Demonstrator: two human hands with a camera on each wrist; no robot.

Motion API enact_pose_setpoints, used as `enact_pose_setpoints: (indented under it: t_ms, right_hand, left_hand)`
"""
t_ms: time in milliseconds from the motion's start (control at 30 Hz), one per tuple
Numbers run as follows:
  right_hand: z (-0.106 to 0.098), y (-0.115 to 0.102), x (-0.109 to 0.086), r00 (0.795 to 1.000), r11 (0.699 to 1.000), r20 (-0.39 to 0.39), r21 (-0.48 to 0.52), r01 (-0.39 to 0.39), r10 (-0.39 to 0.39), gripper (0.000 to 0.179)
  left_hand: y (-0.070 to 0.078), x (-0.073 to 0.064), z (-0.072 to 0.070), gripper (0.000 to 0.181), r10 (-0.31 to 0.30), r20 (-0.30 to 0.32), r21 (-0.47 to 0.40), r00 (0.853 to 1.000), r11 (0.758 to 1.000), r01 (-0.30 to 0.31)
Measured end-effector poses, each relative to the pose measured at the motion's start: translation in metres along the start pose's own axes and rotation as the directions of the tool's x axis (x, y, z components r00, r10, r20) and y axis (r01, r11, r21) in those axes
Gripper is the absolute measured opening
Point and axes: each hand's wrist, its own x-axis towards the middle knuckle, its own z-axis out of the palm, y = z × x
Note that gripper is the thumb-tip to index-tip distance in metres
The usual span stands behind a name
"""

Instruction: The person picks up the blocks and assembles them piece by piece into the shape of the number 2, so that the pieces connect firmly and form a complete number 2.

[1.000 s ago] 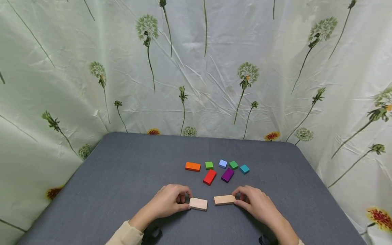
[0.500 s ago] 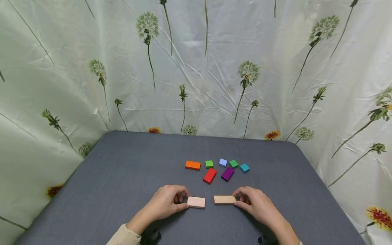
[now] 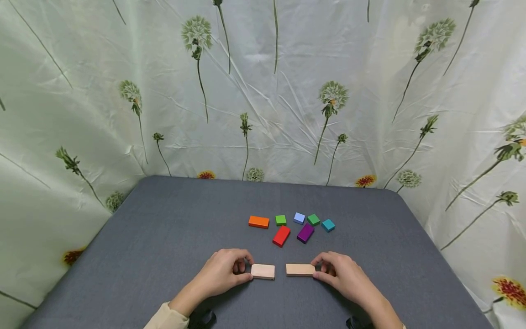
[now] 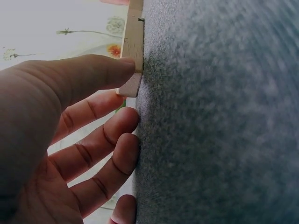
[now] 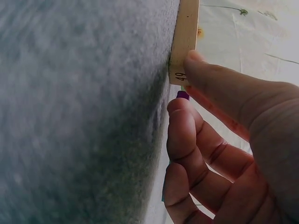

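Between thumb and forefinger, my left hand (image 3: 223, 272) pinches the left end of a pale pinkish wooden block (image 3: 263, 271). The left wrist view has this block (image 4: 132, 44) low along the grey cloth, its near end under the thumb. On the other side my right hand (image 3: 344, 275) pinches the right end of a longer tan wooden block (image 3: 300, 270). Seen from the right wrist, the tan block (image 5: 185, 35) bears the printed number 49 on its side near the thumb. A small gap separates the two blocks, which lie roughly in line. The remaining fingers of both hands curl loosely near the cloth.
Beyond the hands lie a red block (image 3: 281, 236), a purple block (image 3: 305, 233) and an orange block (image 3: 259, 222). Smaller green, blue and teal blocks (image 3: 328, 225) are beside them. A flowered curtain (image 3: 263, 91) hangs behind the grey table (image 3: 185, 214).
My left hand has drawn the pinkish block slightly left, widening the gap, then stayed still. In the last half second the tan block has shifted very slightly left with my right hand.
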Motion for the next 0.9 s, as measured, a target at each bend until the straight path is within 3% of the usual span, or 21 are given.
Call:
enact_pose_setpoints:
  t_ms: [900]
  right_hand:
    - [0.010, -0.012, 0.000, 0.997, 0.997, 0.043, 0.027, 0.070, -0.071, 0.014]
  left_hand:
    - [0.005, -0.001, 0.003, 0.022, 0.012, 0.014, -0.021, 1.000, 1.000, -0.011]
